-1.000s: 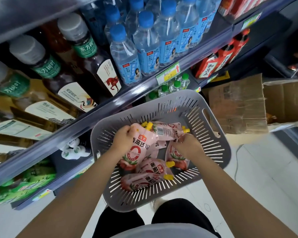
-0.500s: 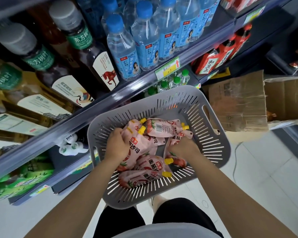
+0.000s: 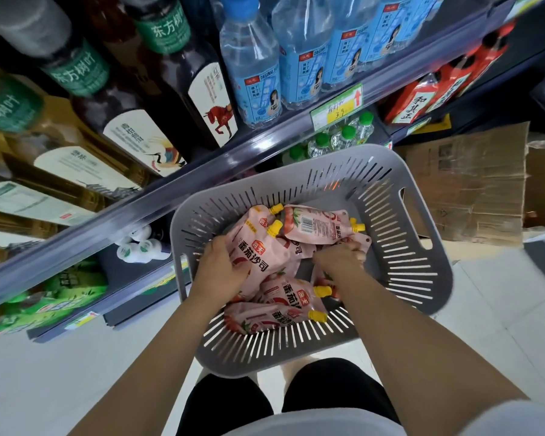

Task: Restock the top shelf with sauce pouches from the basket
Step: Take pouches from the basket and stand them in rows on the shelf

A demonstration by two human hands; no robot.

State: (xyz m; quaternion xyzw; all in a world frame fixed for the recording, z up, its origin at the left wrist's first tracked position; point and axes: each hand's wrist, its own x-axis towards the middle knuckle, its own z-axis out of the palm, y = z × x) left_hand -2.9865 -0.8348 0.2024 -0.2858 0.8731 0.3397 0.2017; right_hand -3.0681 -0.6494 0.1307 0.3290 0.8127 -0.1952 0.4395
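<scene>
Both hands are still down in the grey basket (image 3: 403, 256). Left hand (image 3: 221, 265) has slid lower on its sauce pouch (image 3: 258, 247) and grips the edge. Right hand (image 3: 340, 259) is curled onto a second pouch (image 3: 361, 241) further right. Nothing's lifted out yet, so I reckon it's still the grabbing stage.

shelf edge (image 3: 202, 184) overhangs basket (image 3: 422, 247).
</scene>
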